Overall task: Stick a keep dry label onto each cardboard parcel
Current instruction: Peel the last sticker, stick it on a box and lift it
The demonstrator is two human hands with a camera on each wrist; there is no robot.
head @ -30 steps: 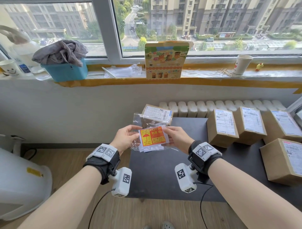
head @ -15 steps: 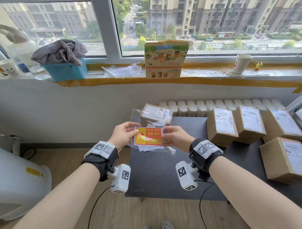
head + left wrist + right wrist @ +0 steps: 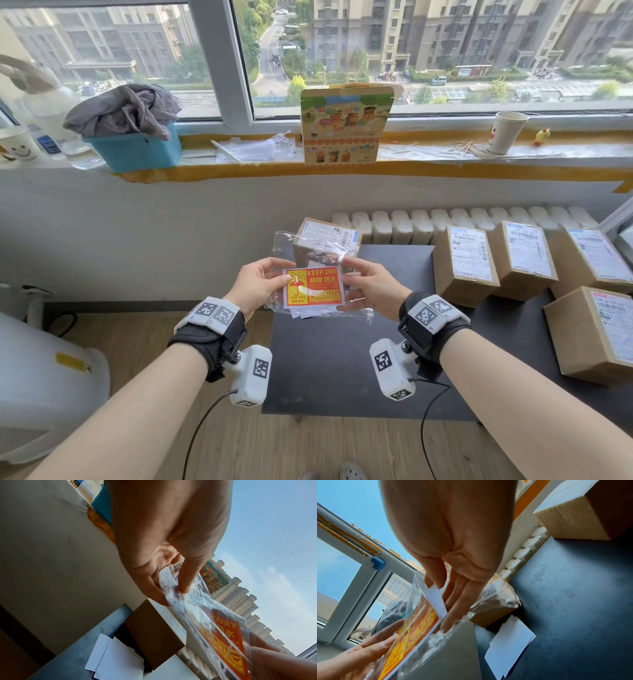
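Both hands hold up a clear plastic bag (image 3: 310, 245) with a red and yellow keep dry label (image 3: 313, 286) facing me, above the dark table's (image 3: 325, 363) left end. My left hand (image 3: 286, 278) pinches the bag's left edge; in the left wrist view its thumb and fingers (image 3: 186, 584) squeeze the crumpled plastic (image 3: 173, 586). My right hand (image 3: 346, 274) pinches the right edge, thumb (image 3: 435, 577) in front of the label stack (image 3: 418, 618), fingers behind. One cardboard parcel (image 3: 325, 240) with a white shipping label stands just behind the bag.
Several more cardboard parcels (image 3: 466, 263) stand along the table's back right, one (image 3: 592, 335) nearer the front right. White backing sheets (image 3: 508, 645) lie on the table under the bag. A radiator (image 3: 445, 222) and the window sill with a blue tub (image 3: 137, 150) lie beyond.
The label, tilted a second ago, now sits level between the hands. Both hands stayed nearly in place, and the right thumb has slid onto the label's upper right corner.
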